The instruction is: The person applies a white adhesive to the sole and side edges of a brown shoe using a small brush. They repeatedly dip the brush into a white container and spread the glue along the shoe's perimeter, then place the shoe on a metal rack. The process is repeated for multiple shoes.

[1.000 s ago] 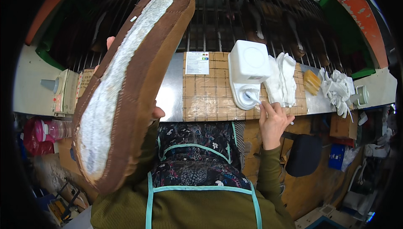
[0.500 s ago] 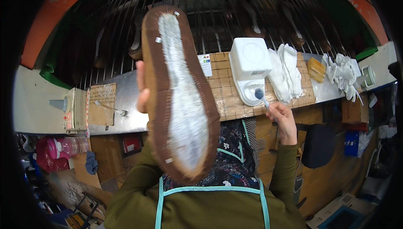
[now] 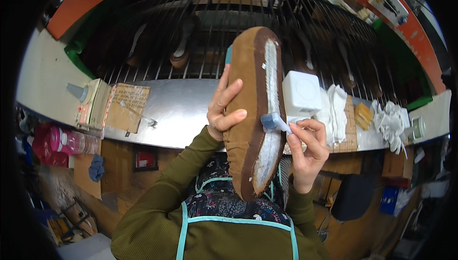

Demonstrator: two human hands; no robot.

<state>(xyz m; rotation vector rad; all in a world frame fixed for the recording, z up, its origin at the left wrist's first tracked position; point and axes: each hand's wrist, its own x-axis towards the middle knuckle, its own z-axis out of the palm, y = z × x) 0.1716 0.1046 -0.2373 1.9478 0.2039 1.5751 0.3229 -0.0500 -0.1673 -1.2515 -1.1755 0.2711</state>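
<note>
A brown shoe upper stands on end before me, tilted so its side and part of its underside show. Down the underside runs a long whitish, ribbed middle strip within a dark brown border. My left hand grips the shoe upper from its left side, fingers spread along the tan side. Between thumb and fingers my right hand pinches a small brush with a pale handle and a bluish-grey head. The brush head lies against the underside, near its middle. A bit of turquoise shows behind the upper's top left.
White square container stands right of the shoe, beside white gloves, a yellow block and crumpled gloves. A metal rack behind carries several more shoes. Cardboard lies on the metal bench.
The brush has moved from the white container's dish onto the shoe's underside. The shoe upper has turned, showing its tan side, and shifted right; my view has shifted too.
</note>
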